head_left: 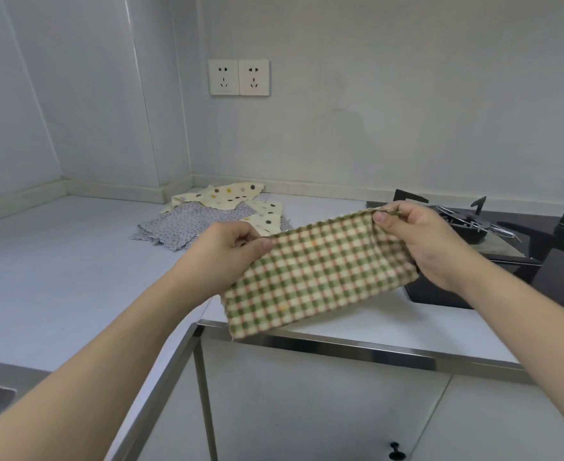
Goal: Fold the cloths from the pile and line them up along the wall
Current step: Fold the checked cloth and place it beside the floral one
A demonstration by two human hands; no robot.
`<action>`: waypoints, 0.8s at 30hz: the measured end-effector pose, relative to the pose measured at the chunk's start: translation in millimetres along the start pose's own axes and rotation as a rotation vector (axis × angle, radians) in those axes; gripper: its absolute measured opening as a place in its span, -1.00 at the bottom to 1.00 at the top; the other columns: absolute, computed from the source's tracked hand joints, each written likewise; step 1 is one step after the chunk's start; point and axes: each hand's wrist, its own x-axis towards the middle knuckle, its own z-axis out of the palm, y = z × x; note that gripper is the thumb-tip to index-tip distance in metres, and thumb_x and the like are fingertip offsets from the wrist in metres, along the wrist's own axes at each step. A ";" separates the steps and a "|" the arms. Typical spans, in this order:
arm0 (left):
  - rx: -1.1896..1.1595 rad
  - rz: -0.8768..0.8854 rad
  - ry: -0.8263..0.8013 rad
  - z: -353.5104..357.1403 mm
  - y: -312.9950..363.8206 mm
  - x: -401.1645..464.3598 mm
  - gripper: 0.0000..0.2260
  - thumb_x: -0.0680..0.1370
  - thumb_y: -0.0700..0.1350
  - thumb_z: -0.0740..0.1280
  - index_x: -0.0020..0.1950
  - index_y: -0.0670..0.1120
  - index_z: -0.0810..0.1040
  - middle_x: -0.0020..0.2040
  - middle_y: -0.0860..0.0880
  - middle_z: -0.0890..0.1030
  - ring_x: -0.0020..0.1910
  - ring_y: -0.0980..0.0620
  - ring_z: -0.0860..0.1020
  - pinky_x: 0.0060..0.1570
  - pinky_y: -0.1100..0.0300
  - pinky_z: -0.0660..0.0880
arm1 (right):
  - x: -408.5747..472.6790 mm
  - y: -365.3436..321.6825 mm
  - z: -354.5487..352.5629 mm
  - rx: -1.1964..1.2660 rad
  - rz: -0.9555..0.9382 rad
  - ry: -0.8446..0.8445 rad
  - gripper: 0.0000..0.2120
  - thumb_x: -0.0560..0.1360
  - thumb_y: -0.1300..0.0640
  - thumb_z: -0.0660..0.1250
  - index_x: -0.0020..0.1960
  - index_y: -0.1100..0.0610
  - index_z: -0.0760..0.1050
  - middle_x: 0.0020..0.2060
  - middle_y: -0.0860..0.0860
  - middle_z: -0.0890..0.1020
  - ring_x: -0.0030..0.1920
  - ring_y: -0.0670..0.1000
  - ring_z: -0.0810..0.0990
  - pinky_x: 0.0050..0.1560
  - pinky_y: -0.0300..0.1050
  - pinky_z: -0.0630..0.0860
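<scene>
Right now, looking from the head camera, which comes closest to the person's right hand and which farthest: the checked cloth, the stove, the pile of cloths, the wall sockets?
1. Checked cloth: pinched at its top corner by the right hand.
2. Stove: just behind and to the right of that hand.
3. Pile of cloths: back left on the counter.
4. Wall sockets: high on the back wall, farthest.

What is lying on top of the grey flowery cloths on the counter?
Cream dotted cloths lie on the grey flowery cloths. The checked cloth held up in both hands hides the pile's near right edge.
</scene>
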 end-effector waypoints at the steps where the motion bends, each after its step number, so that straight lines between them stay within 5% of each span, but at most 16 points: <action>1: 0.019 -0.028 0.019 1.3 -4.5 0.7 -0.78 0.56 0.06 0.35 -0.16 -0.05 0.60 -0.47 0.05 0.43 -0.51 0.13 0.35 -0.44 0.22 0.34 | 8.5 -1.2 0.0 -0.069 0.045 -0.032 -0.90 0.53 0.15 0.32 -0.16 0.09 0.51 -0.31 -0.07 0.61 -0.29 -0.13 0.56 -0.26 -0.30 0.46; 4: 0.114 -0.077 0.025 10.5 -25.2 1.3 -0.78 0.57 0.04 0.33 -0.16 -0.07 0.58 -0.39 -0.06 0.54 -0.44 0.02 0.46 -0.38 0.12 0.46 | 36.5 10.7 4.8 -0.376 0.154 -0.111 -0.87 0.52 0.10 0.36 -0.17 0.12 0.49 -0.30 -0.04 0.56 -0.25 -0.07 0.50 -0.26 -0.23 0.38; 8: 0.404 -0.099 0.075 17.9 -52.4 -0.4 -0.83 0.61 0.02 0.24 -0.13 0.01 0.54 -0.28 0.03 0.58 -0.26 -0.01 0.54 -0.26 0.11 0.46 | 68.4 40.5 28.8 -0.766 0.172 -0.144 -0.78 0.49 0.04 0.41 -0.23 0.12 0.47 -0.29 0.00 0.52 -0.22 0.00 0.49 -0.31 -0.18 0.36; 13: 0.448 -0.099 0.125 25.3 -62.3 0.9 -0.82 0.61 -0.10 0.16 0.05 0.01 0.55 -0.11 0.00 0.60 -0.10 -0.06 0.55 -0.18 0.09 0.47 | 85.5 57.7 51.9 -1.052 0.142 -0.139 -0.77 0.49 -0.02 0.40 -0.08 0.16 0.50 -0.07 0.06 0.57 -0.12 0.02 0.48 -0.29 -0.16 0.34; 16: 0.525 -0.033 0.176 31.6 -57.1 0.5 -0.69 0.57 -0.20 0.16 0.30 -0.03 0.46 0.22 -0.05 0.47 0.18 -0.10 0.41 0.13 0.02 0.38 | 82.6 51.2 58.4 -1.145 -0.004 0.007 -0.66 0.50 -0.08 0.35 0.13 0.13 0.47 0.14 0.08 0.51 0.11 0.11 0.46 0.05 -0.03 0.42; 19: 0.418 0.129 0.250 41.8 -36.7 -5.8 -0.61 0.52 -0.14 0.09 0.33 -0.09 0.44 0.29 -0.07 0.41 0.26 -0.12 0.35 0.20 0.04 0.28 | 54.7 56.2 72.7 -1.139 -0.238 0.050 -0.58 0.58 -0.07 0.20 0.37 0.08 0.34 0.32 0.08 0.39 0.31 0.14 0.34 0.30 0.05 0.29; 21: 0.453 0.134 0.090 53.5 -29.1 -10.8 -0.54 0.54 -0.02 0.02 0.40 -0.10 0.37 0.40 -0.07 0.35 0.36 -0.12 0.30 0.30 0.01 0.25 | 29.8 72.7 82.6 -1.163 -0.183 -0.196 -0.52 0.61 -0.13 0.05 0.49 0.00 0.20 0.48 0.04 0.24 0.46 0.09 0.20 0.45 0.02 0.13; 24: 0.665 0.001 -0.279 68.6 -37.2 -16.9 -0.45 0.65 0.15 -0.09 0.58 -0.07 0.06 0.59 -0.04 0.03 0.56 -0.05 -0.02 0.51 -0.03 -0.07 | 23.3 88.0 80.7 -1.265 0.029 -0.438 -0.46 0.62 -0.20 -0.18 0.56 -0.07 -0.09 0.56 -0.05 -0.08 0.55 -0.02 -0.12 0.50 -0.02 -0.20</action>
